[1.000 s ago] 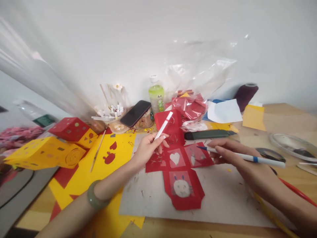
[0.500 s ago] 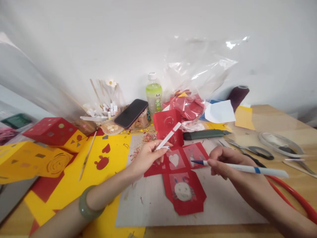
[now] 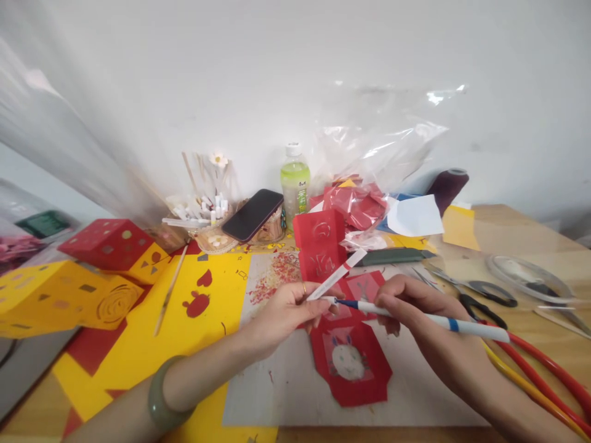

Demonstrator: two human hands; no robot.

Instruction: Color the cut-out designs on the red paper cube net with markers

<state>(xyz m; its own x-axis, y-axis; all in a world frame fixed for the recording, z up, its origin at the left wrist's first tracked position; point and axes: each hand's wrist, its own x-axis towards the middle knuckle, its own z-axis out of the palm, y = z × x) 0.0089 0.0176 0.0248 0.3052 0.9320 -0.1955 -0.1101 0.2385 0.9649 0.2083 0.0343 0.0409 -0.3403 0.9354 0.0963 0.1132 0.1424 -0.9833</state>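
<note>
My left hand [image 3: 295, 307] is closed round a white marker with a red band [image 3: 344, 269] and a small white pen cap [image 3: 329, 299]. The cap's mouth faces right. In my right hand [image 3: 415, 307] is a blue marker [image 3: 480, 330], its dark blue tip at the cap's mouth; whether the tip has entered cannot be made out. Beneath both hands lies a flat red paper box cutout [image 3: 383, 357] with clear windows. A rabbit drawing [image 3: 347, 362] fills its lowest window, and my hands cover part of the middle panels.
A white board [image 3: 277, 394] lies under the cutout, beside yellow paper [image 3: 184, 344] at left. Red and yellow paper boxes [image 3: 104, 243] stand far left. Behind are a marker basket [image 3: 215, 240], a phone [image 3: 253, 214] and a bottle [image 3: 295, 178]. Scissors [image 3: 489, 294] lie right.
My right hand has moved left, bringing the blue marker's tip to the cap in my left hand. My left hand has shifted slightly right and down. The view has shifted a little.
</note>
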